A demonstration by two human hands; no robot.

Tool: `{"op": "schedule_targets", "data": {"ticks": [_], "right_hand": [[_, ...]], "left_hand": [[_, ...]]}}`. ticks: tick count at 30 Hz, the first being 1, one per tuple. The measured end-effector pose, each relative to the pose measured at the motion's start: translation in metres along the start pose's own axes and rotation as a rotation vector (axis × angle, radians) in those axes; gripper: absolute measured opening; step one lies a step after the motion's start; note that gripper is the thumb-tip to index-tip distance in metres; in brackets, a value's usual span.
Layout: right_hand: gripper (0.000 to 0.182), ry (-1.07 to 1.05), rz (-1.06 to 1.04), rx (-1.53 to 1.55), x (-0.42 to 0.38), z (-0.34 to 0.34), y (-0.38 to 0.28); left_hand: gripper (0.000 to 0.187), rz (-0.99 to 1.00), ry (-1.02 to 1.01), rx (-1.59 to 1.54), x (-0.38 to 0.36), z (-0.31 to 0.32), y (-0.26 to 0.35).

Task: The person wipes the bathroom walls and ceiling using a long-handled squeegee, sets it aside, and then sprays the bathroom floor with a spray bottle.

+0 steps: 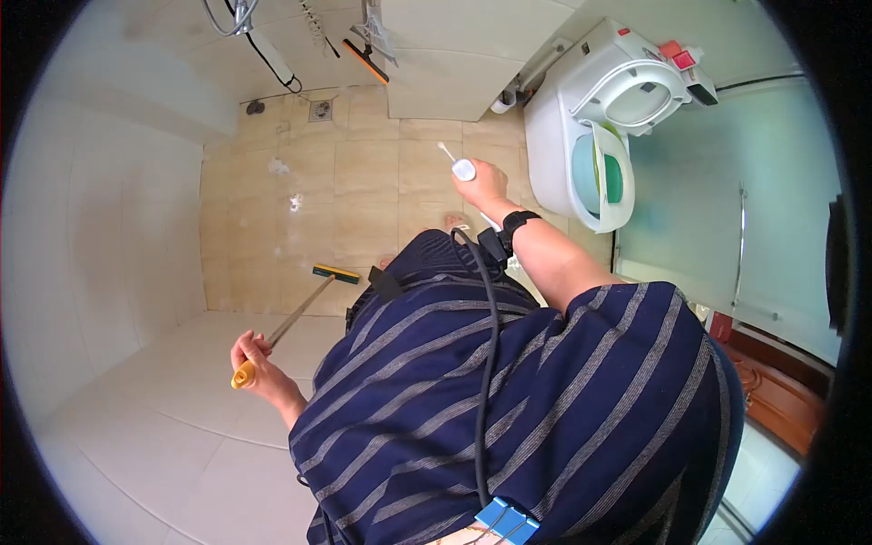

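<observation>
My left hand (262,368), at the lower left, is closed around the yellow-ended handle of a floor brush (304,311). The brush's narrow green and yellow head (336,273) rests on the beige tiles. Ahead of my body, my right hand (484,185) grips a white bottle (463,170) over the floor; a thin white spout or stick shows at its top. Most of the bottle is hidden beneath its white top and my fingers. Whitish patches (296,202) lie on the tiles between the two hands.
To the right stands a white toilet (549,145) with its lid up and a green and white seat piece. Frosted glass (699,191) lies beyond it. A floor drain (320,111) sits near the far wall, and an orange-edged squeegee (366,62) hangs there. Tiled walls are on the left.
</observation>
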State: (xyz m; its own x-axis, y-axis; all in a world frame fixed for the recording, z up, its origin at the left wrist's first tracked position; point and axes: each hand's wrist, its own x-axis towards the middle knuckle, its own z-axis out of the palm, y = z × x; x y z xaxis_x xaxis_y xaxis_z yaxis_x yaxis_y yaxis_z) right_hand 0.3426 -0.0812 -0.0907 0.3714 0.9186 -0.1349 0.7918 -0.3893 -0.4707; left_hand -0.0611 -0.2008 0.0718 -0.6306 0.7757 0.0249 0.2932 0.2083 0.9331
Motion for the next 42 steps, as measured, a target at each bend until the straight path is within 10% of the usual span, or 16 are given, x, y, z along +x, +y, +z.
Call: {"op": "schedule_targets", "data": {"ticks": [26, 42], "right_hand": [[0.027, 0.129, 0.469, 0.176, 0.028, -0.103, 0.222], [0.029, -0.012, -0.001, 0.451, 0.058, -0.129, 0.241]], "left_hand": [[0.021, 0.007, -0.364, 0.248, -0.089, 0.164, 0.025], [0.022, 0.015, -0.332, 0.288, -0.125, 0.198, 0.035]]}}
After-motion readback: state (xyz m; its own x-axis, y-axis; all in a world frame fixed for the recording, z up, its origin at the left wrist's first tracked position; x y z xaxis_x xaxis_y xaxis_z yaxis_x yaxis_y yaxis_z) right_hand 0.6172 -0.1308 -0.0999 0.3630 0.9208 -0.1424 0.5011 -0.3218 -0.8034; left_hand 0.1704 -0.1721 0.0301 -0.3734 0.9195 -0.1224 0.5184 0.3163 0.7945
